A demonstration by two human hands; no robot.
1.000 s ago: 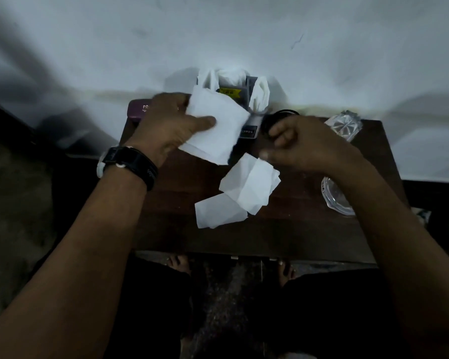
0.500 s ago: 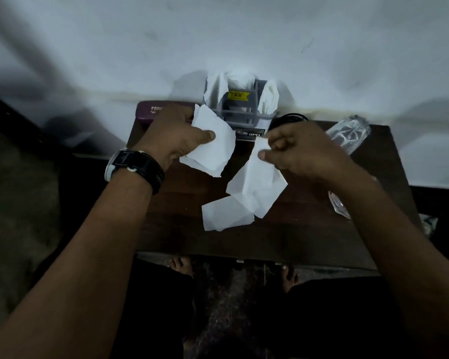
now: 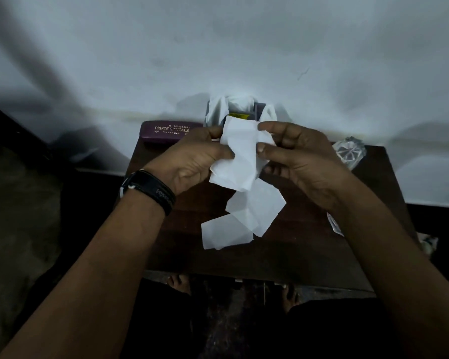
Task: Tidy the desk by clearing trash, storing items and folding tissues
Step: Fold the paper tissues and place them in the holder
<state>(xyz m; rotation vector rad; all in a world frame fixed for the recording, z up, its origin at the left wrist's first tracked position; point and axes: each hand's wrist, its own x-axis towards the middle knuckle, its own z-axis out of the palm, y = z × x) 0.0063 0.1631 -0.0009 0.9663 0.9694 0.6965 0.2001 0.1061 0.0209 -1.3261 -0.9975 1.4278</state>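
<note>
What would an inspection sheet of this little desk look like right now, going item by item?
Surface: dark wooden desk against a pale wall, dimly lit.
Job's things: one white tissue held up between both hands; two more tissues lying overlapped on the desk below it.
Clutter: maroon spectacle case at the back left; a holder stuffed with white tissue or bags behind the hands; clear glass pieces at the right edge.
Grippers: left hand and right hand both pinch the held tissue; a black watch on the left wrist.
Cables: nothing seen.
Surroundings: dark floor, bare feet under the desk.
</note>
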